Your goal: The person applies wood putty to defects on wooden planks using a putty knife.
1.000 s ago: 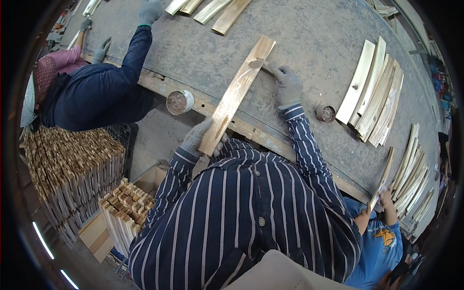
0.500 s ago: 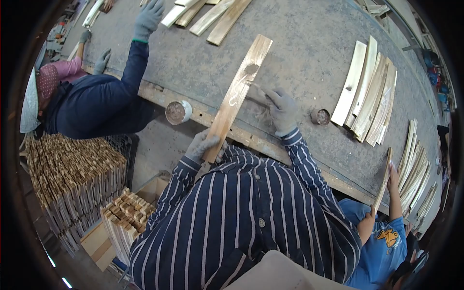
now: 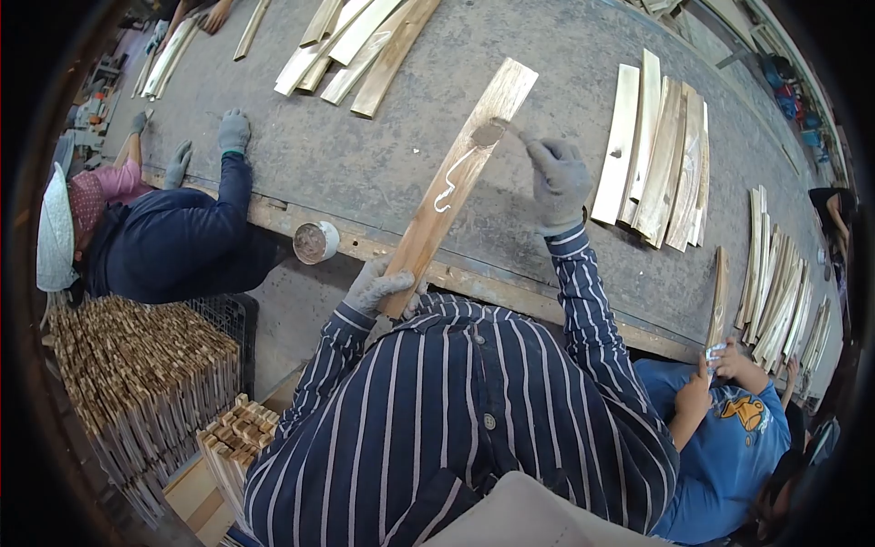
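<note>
My left hand [image 3: 377, 284], in a grey glove, grips the near end of a long wooden slat [image 3: 440, 199], which slants up and away over the table edge. A white squiggle runs along the slat's face, with a dark patch above it. My gloved right hand [image 3: 558, 180] is closed on a thin tool [image 3: 513, 130], whose tip lies at the dark patch near the slat's far end. The tool's full shape is hard to make out.
Slats lie on the grey table [image 3: 392, 173] at the back [image 3: 355, 46] and right [image 3: 652, 150]. A cup [image 3: 315, 242] sits at its edge. Co-workers are at left [image 3: 173, 228] and right [image 3: 720, 428]. Slat bundles [image 3: 137, 365] stand at lower left.
My right hand has moved up and right with the tool, now at the dark patch. The slat is tilted further right. The left co-worker's raised hand has come down onto the table.
</note>
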### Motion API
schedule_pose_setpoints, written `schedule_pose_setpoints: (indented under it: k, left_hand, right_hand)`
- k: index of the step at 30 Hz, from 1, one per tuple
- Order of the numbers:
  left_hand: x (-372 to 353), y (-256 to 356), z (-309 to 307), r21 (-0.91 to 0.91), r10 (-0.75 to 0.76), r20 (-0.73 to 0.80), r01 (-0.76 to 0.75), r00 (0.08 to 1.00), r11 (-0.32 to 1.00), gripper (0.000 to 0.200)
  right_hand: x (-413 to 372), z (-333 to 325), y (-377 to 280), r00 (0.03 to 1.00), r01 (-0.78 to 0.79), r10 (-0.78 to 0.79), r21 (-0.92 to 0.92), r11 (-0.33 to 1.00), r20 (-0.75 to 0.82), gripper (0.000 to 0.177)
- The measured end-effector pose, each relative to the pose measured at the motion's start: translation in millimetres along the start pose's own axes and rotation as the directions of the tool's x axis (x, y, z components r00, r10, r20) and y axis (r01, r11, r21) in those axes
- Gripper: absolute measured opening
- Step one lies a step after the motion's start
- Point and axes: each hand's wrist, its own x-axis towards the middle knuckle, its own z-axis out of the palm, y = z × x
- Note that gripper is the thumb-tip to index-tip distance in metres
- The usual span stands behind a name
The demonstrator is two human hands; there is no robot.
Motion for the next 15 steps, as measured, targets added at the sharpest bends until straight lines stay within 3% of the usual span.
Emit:
schedule_pose_setpoints:
  k: [4, 6, 8, 10, 15]
  left_hand:
    - [4.8, -0.8, 6.5, -0.012, -0.006, 0.013, 0.006, 1.000, 1.000, 0.050]
    - [6.3, 1.4, 10.7, -0.041, -0.003, 0.033, 0.004, 0.999, 0.999, 0.045]
    - [8.4, 2.2, 12.9, -0.032, -0.009, 0.039, 0.011, 0.999, 0.999, 0.045]
    - [9.6, 2.7, 15.8, -0.025, -0.017, 0.042, 0.018, 0.999, 1.000, 0.045]
    - [12.9, 3.4, 21.9, 0.022, -0.029, 0.025, 0.029, 0.999, 0.999, 0.042]
  right_hand:
    - [-3.2, -13.4, 4.2, 0.998, -0.066, 0.066, 0.009, 0.998, 0.007, 0.035]
    - [-10.0, -19.6, -1.5, 0.997, 0.039, -0.043, 0.061, 0.997, 0.064, 0.033]
    - [-12.6, -18.4, 3.7, 0.996, 0.043, -0.046, 0.038, 0.998, 0.075, 0.031]
    - [-9.5, -20.3, 10.3, 0.993, -0.055, 0.054, 0.006, 0.998, 0.104, 0.033]
    - [-3.4, -18.8, 33.1, 0.995, -0.102, 0.103, 0.044, 0.994, -0.017, 0.031]
